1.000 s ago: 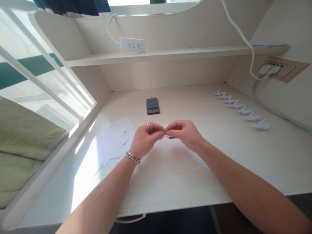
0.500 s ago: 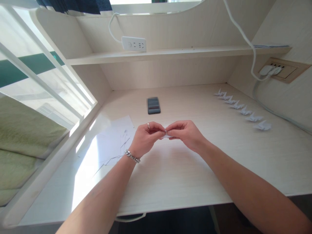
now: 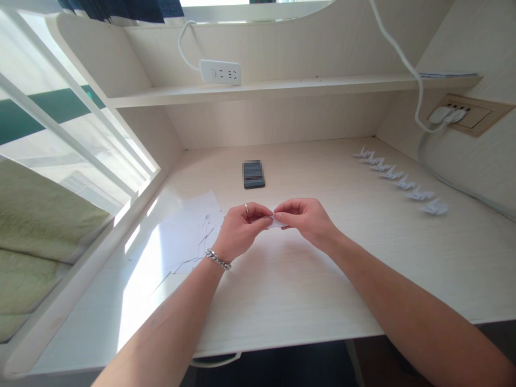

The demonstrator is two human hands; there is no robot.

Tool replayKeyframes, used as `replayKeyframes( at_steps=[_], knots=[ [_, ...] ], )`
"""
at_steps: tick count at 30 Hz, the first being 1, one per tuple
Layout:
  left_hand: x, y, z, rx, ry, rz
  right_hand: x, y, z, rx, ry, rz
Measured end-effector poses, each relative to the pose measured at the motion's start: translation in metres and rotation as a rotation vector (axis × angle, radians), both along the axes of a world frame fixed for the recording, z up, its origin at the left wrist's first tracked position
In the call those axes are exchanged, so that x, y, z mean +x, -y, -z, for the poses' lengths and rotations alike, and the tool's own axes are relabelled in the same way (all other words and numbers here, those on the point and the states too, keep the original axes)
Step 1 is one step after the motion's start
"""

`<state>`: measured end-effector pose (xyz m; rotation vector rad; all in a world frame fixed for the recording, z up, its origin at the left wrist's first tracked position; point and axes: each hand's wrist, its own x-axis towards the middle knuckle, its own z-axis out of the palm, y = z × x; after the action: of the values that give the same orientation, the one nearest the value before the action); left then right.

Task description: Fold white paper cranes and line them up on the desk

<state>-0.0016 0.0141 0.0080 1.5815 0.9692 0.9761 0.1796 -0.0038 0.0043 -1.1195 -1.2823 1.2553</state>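
Note:
Between my two hands is a small piece of folded white paper (image 3: 276,223), mostly covered by the fingers. My left hand (image 3: 244,226), with a ring and a chain bracelet, pinches its left side between thumb and fingers. From the right, my right hand (image 3: 305,219) pinches the same paper, its thumb close to the left thumb. The paper is held just over the desk (image 3: 290,290), and its exact folds cannot be made out. Several white paper cranes (image 3: 404,183) stand in a slanting row on the right side of the desk.
Loose white paper sheets (image 3: 185,231) lie left of my hands, partly in bright sunlight. A dark phone-like object (image 3: 253,174), blurred out, lies beyond my hands. A power strip (image 3: 220,72) rests on the shelf (image 3: 282,87). A white cable (image 3: 403,56) runs to the wall socket (image 3: 475,115).
The fingertips have parted slightly at the top, and a bit more of the folded paper shows under my right thumb. Everything else stays in place.

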Motion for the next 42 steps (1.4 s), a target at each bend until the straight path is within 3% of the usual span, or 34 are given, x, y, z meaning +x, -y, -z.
replayKeyframes(
  at_steps=[10, 24, 37, 42],
  knots=[
    [0.0006, -0.0017, 0.0008, -0.074, 0.097, -0.021, -0.002, 0.001, 0.0001, 0.094, 0.078, 0.025],
    [-0.0014, -0.0017, 0.0, 0.019, -0.053, -0.048, -0.0008, 0.0009, -0.0003, 0.085, 0.072, -0.032],
    [0.0006, -0.0011, -0.0025, -0.138, 0.153, -0.057, -0.0028, -0.0003, 0.006, 0.127, 0.114, 0.052],
    [0.0007, -0.0019, -0.0006, -0.088, 0.088, -0.055, -0.0041, 0.0008, 0.0055, 0.152, 0.109, 0.037]
  ],
)
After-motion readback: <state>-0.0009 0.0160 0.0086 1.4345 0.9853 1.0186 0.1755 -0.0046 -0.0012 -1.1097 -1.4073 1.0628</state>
